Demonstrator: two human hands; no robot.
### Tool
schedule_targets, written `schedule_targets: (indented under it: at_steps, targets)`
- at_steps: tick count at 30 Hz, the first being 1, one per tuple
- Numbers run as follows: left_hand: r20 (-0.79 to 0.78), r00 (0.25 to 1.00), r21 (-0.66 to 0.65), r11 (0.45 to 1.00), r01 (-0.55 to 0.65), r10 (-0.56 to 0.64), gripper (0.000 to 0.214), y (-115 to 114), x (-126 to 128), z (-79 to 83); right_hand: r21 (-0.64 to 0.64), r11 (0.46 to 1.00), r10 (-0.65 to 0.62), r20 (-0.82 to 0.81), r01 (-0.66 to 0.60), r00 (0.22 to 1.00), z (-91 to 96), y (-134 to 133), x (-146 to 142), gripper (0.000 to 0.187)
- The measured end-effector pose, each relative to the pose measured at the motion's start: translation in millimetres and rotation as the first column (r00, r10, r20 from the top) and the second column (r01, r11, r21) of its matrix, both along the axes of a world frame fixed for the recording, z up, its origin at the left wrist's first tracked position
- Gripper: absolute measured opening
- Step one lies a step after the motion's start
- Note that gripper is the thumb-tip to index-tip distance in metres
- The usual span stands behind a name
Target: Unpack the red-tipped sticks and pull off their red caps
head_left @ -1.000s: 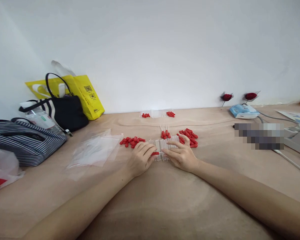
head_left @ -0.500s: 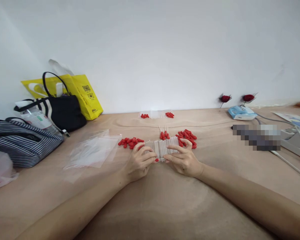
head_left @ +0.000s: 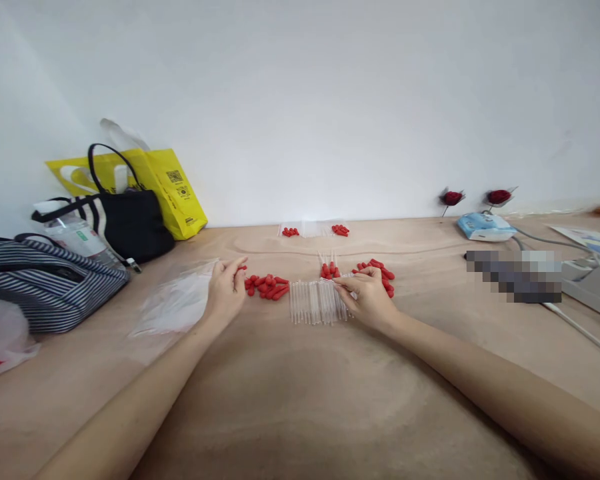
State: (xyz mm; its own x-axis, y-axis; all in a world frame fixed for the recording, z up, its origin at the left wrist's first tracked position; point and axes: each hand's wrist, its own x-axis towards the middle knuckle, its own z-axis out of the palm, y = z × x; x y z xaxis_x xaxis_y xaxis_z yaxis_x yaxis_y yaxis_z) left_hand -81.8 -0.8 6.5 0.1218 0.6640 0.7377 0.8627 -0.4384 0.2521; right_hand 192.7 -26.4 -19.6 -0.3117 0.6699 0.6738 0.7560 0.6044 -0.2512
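Observation:
My left hand [head_left: 223, 293] is raised at the left end of a loose pile of red rubber bulbs [head_left: 267, 287]. Its fingers are bent in a pinch, and one red bulb [head_left: 243, 267] shows at the fingertips. With thumb and forefinger, my right hand [head_left: 371, 301] pinches a thin clear glass tube [head_left: 329, 281] above the right part of a row of clear tubes [head_left: 307, 303] lying side by side. Behind the row lie several droppers [head_left: 330, 270], thin tubes fitted with red bulbs. A second bulb pile [head_left: 386, 272] is partly hidden behind my right hand.
Clear zip bags [head_left: 173, 300] lie left of my left hand. Small bagged red bulbs [head_left: 340, 230] lie by the wall. Bags, among them a striped pouch [head_left: 75, 287] and a yellow bag [head_left: 177, 193], stand left. A tissue pack [head_left: 485, 227] and cables [head_left: 580, 327] are right.
My hands were together over the front of the tube row, at a tube with a red bulb. Now they are apart: the left moved left and back, the right slightly back with a tube.

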Motion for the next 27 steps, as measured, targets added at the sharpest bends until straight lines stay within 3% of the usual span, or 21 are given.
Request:
schedule_targets:
  at_steps: [4, 8, 16, 24, 27]
  targets:
    - [0.119, 0.973, -0.13, 0.974, -0.183, 0.198, 0.03, 13.2, -20.1, 0.8, -0.039, 0.999, -0.024, -0.078, 0.021, 0.997, -0.1, 7.4, -14.0, 0.017]
    - [0.139, 0.945, -0.218, 0.94, -0.261, 0.295, 0.03, 17.4, -17.3, -4.6, -0.005, 0.999, -0.042, -0.007, 0.042, 0.999, -4.2, 9.0, -28.6, 0.018]
    - [-0.012, 0.984, -0.325, 0.93, -0.171, 0.177, 0.035, 11.2, -6.4, -8.8, -0.034, 0.999, 0.01, 0.148, -0.005, 0.989, -4.0, 1.4, -36.4, 0.024]
    - [0.109, 0.963, -0.439, 0.881, -0.174, 0.245, 0.042, 13.2, -17.9, -12.6, -0.073, 0.996, 0.069, 0.219, -0.054, 0.973, 2.4, -8.0, -35.3, 0.045]
    - [0.093, 0.973, -0.381, 0.91, -0.162, 0.213, 0.041, 13.2, -18.9, -14.5, -0.061, 0.996, 0.075, 0.179, -0.066, 0.981, 2.0, -8.7, -31.6, 0.044]
